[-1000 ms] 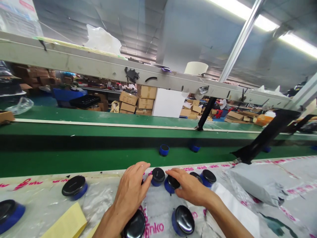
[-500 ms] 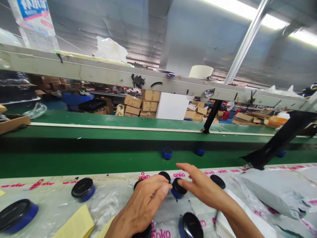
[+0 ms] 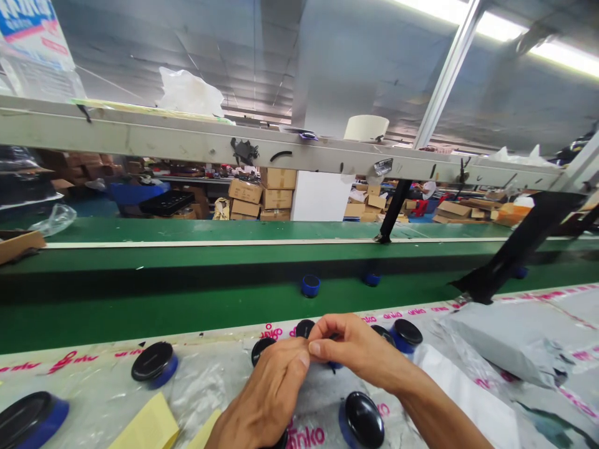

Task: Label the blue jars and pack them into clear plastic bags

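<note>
Factory assembly hall, long green conveyor belt (image 3: 187, 299), stacked cardboard boxes (image 3: 262, 196), fluorescent strip lights (image 3: 524, 37)

Your hands now meet over the plastic-covered bench: a second ago they lay apart, each resting on its own blue puck with a black lid. Your right hand (image 3: 360, 349), stretched open with fingers pointing left half a second ago, now curls its fingers in over the blue puck (image 3: 333, 363) under it, hiding nearly all of it. Your left hand (image 3: 276, 386) has its fingertips drawn up against the right hand's thumb, touching it
</note>
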### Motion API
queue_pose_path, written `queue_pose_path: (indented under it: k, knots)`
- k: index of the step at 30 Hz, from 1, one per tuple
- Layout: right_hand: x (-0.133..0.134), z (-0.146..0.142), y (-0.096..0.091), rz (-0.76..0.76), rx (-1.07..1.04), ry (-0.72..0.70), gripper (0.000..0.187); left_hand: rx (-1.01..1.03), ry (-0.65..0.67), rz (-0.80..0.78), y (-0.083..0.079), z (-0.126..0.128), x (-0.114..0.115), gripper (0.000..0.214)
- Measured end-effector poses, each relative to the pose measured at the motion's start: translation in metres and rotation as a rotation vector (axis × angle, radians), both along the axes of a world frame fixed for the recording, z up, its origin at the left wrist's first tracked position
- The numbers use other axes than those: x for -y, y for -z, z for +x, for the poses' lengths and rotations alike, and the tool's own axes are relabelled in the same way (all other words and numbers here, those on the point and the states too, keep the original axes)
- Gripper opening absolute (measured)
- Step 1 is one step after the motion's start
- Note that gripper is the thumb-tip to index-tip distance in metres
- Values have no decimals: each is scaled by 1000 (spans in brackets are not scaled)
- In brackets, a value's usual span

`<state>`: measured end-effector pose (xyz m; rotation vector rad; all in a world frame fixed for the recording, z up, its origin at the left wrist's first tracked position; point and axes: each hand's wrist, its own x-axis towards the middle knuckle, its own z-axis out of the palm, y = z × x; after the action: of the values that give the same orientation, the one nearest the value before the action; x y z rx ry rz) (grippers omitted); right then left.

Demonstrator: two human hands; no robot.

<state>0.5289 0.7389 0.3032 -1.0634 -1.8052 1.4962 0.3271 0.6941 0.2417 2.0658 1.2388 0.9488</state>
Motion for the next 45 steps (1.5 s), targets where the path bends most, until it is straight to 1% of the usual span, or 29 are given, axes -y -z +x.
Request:
queue_pose_path:
  k: [4, 8, 12, 16, 19, 24, 28, 31, 34, 37, 41, 45]
  knots:
    - [4, 0, -1, 14, 17, 11, 13, 20, 34, 0, -2, 3, -1, 47]
    - [9, -1, -2, 43, -9, 24, 10, 11, 19, -1, -5, 4, 0, 46]
    - [9, -1, -3, -6, -70, 66, 13, -45, 57, -16, -8, 4, 2, 51]
    - [8, -1, -2, -33, -35, 22, 15, -65, 52, -9, -3, 3, 0, 53]
    - [8, -1, 0, -22, -28, 26, 15, -87, 63, -32, 0, 3, -1, 55]
    - [10, -4, 1, 28, -43, 44, 13, -57, 64, -59, -4, 5, 0, 57]
    - [11, -5, 0, -33, -125, 27, 14, -57, 91, -64, -9, 5, 1, 58]
    - [10, -5, 0, -55, -82, 5, 12, -55, 85, -61, -10, 5, 2, 58]
    - [9, -5, 2, -35, -36, 9, 10, -43, 77, -57, -9, 5, 2, 56]
    - [9, -5, 2, -26, -61, -2, 9, -40, 69, -47, -5, 5, 2, 55]
    - [12, -5, 2, -20, -87, -12, 12, -23, 45, -21, 0, 4, 0, 52]
    - [13, -4, 1, -12, -103, -30, 16, -5, 35, 5, 1, 5, -1, 48]
